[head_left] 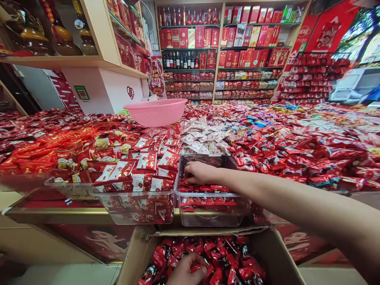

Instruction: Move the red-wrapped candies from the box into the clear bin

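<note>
My right hand [200, 173] reaches from the right into a clear plastic bin [212, 213]. Its fingers are curled downward onto red-wrapped candies [208, 189], which lie in rows in the front part of the bin. Lower down, my left hand [187, 270] is inside an open cardboard box [283, 259] filled with loose candies [231, 257] in shiny red and black wrappers. The left fingers are curled, with a red-wrapped candy showing between thumb and forefinger. How many pieces each hand holds is hidden.
Left of the bin stands another clear bin [133, 209] of red and white packets. White packets [202, 136] are heaped behind, near a pink plastic basket [157, 113]. Heaps of red packets [285, 154] spread right. Shelves [221, 35] with bottles and boxes stand at the back.
</note>
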{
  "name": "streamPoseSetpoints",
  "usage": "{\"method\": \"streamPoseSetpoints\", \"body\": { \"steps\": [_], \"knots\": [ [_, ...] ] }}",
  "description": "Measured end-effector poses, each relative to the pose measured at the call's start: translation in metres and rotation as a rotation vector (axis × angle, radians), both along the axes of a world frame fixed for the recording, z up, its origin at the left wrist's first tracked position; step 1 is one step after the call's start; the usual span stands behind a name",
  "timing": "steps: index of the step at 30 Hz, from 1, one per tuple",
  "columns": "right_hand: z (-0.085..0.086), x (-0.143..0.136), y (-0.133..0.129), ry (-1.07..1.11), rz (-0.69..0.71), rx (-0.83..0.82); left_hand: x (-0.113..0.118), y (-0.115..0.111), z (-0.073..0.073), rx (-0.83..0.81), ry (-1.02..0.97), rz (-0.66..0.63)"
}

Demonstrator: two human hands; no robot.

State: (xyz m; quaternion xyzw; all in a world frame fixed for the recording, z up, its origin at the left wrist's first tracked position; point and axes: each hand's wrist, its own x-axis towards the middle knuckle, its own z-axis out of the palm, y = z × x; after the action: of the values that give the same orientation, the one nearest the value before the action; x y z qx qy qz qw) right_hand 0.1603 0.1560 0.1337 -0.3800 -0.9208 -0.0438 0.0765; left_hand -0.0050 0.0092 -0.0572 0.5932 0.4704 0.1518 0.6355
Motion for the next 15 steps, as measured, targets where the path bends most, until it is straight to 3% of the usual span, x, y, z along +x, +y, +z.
{"method": "streamPoseSetpoints", "body": {
  "steps": [11, 15],
  "knots": [
    [0.009, 0.001, -0.004, 0.010, -0.106, 0.083, -0.003, -0.002, 0.011, -0.033, 0.006, -0.017],
    [0.027, 0.006, -0.004, 0.011, -0.144, 0.113, -0.007, -0.001, 0.006, -0.160, -0.082, -0.055]
  ]
}}
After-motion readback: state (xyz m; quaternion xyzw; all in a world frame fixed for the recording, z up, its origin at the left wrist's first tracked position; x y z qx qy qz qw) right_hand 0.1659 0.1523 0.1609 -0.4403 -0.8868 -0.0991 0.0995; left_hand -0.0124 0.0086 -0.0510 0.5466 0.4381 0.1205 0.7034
